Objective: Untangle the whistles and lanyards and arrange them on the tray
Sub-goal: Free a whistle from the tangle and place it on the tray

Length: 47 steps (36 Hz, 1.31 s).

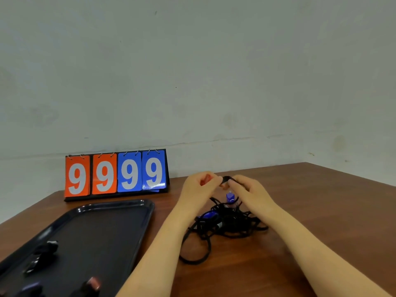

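Note:
A tangle of black lanyards lies on the brown table, with a blue whistle in it and another blue whistle hanging just above it. My left hand is raised over the heap and grips a red whistle. My right hand pinches a black lanyard strand between the two hands. The dark tray lies to the left; a black whistle and a reddish whistle rest on its near part.
A flip scoreboard showing 9 9 9 9 stands at the back against the pale wall. The table's right edge runs diagonally at the far right. One lanyard loop trails toward me from the heap.

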Each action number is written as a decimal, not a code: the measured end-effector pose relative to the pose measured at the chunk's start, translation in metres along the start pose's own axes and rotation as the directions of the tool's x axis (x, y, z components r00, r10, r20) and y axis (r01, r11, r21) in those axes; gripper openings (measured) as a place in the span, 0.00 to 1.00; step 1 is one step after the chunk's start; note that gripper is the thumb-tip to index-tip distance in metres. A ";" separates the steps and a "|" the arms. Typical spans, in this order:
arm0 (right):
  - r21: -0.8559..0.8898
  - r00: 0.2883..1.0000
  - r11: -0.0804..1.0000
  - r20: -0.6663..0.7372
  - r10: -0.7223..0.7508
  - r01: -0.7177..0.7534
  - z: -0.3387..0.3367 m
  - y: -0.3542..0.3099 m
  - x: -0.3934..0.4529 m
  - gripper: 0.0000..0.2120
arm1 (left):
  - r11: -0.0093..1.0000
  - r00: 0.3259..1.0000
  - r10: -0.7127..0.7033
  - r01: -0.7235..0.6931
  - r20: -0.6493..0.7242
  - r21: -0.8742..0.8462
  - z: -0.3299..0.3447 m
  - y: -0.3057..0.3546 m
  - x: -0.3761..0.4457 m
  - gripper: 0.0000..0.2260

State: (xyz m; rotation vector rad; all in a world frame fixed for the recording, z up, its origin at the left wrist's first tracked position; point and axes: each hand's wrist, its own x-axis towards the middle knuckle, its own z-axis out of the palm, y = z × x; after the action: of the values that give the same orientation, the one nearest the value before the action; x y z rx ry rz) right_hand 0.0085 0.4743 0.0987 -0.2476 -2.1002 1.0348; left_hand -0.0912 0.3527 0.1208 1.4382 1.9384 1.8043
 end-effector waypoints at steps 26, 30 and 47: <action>-0.144 0.979 0.989 0.196 0.056 -0.028 0.041 0.004 -0.011 0.10 | 0.850 0.929 -0.273 0.110 -0.251 -0.515 -0.008 0.005 0.010 0.16; -0.062 0.987 0.998 0.155 0.043 -0.033 0.042 0.003 -0.013 0.11 | 0.764 0.953 -0.246 0.078 -0.177 -0.641 -0.007 0.008 0.009 0.11; 0.918 0.896 0.368 -0.035 0.443 -0.146 -0.001 0.011 0.009 0.16 | 0.858 0.982 -0.146 0.064 0.122 0.509 0.006 -0.023 0.003 0.11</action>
State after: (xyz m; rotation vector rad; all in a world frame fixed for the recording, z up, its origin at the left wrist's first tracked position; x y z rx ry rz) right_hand 0.0018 0.4861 0.0961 -0.2028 -0.9697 2.0821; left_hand -0.1009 0.3629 0.1011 1.5072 2.4610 1.1346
